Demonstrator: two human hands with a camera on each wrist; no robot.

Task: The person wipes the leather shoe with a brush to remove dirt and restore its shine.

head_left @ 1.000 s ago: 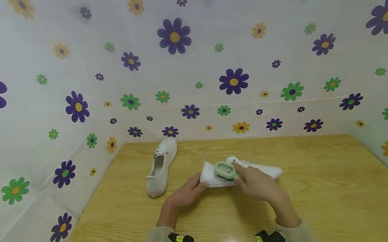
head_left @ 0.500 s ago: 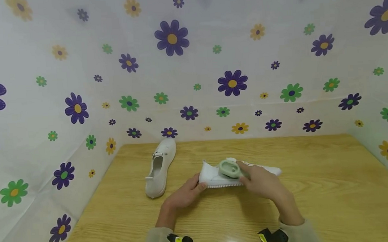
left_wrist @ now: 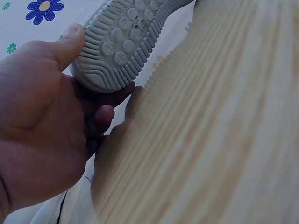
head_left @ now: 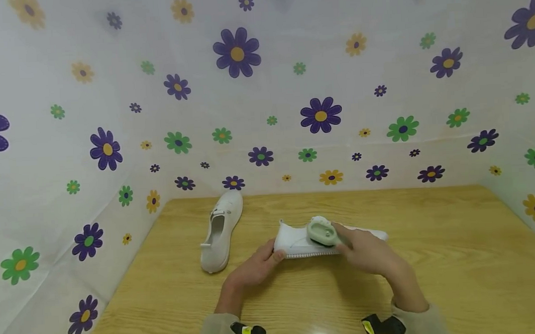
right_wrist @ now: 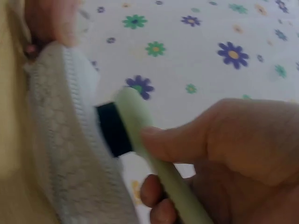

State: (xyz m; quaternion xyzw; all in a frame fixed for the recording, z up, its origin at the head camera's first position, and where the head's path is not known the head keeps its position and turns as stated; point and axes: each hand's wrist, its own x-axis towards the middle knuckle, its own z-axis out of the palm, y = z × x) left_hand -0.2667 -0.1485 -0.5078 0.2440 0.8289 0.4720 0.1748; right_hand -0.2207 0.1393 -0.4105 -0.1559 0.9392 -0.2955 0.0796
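A white shoe (head_left: 293, 238) lies tipped on its side on the table, its toe to the right and its ridged sole (left_wrist: 126, 42) facing the person. My left hand (head_left: 256, 263) grips the heel between thumb and fingers. In my right hand (head_left: 370, 252) is a pale green brush (head_left: 321, 233), held by its handle. Its dark bristles (right_wrist: 113, 129) are against or very close to the shoe's side, just above the sole edge. The right hand hides part of the toe half.
A second white shoe (head_left: 221, 231) stands upright at the left, toe toward the back. The wooden table (head_left: 455, 258) meets flower-printed sheeting (head_left: 282, 86) at the back and sides. Each wrist carries a black strap device (head_left: 249, 333).
The right hand and brush have slid rightward along the shoe's side, from near the heel toward its middle. The left hand keeps its hold on the heel.
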